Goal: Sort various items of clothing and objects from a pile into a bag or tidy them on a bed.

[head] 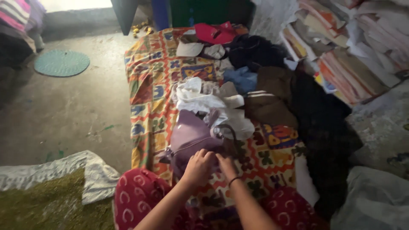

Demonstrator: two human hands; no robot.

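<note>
A mauve handbag [191,135] with a dark strap lies on a bright patterned cloth [149,85] spread over the floor. My left hand [199,167] rests on the bag's near edge, fingers curled onto it. Beside it, my right hand [226,166], with a dark band at the wrist, touches the same edge of the bag. Whether either hand grips the bag or only presses on it I cannot tell. Just beyond the bag lies a crumpled white garment [200,99].
A heap of clothes covers the cloth's far side: dark garments [319,119], a brown piece [268,102], a blue piece [240,79], a red item [215,33]. Stacked papers [341,55] lean at the right. A round teal mat [61,62] lies on the concrete floor at left.
</note>
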